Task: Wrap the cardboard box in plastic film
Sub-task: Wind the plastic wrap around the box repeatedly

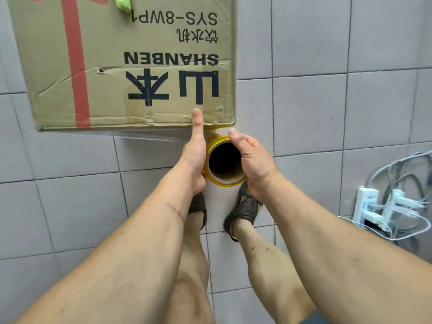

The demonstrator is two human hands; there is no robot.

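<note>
Presently both hands grip the roll (225, 160) upright at the box's (131, 66) six o'clock edge — left hand (195, 157) thumb extended onto cardboard, right hand (251, 157) fingers curled round it.

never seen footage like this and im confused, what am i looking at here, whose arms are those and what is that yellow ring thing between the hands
There is no machine here. A person wears one camera on the head, looking down, so the arms, legs and sandalled feet are their own. There is only this one view.

The yellow ring is the end of a roll of plastic film, seen down its hollow cardboard core. The left hand and right hand hold it from either side, the left thumb reaching up onto the cardboard box. The box stands on a grey tiled floor. A clear sheet of film shows along the box's near edge. At the right lies a white power strip with cables.
</note>
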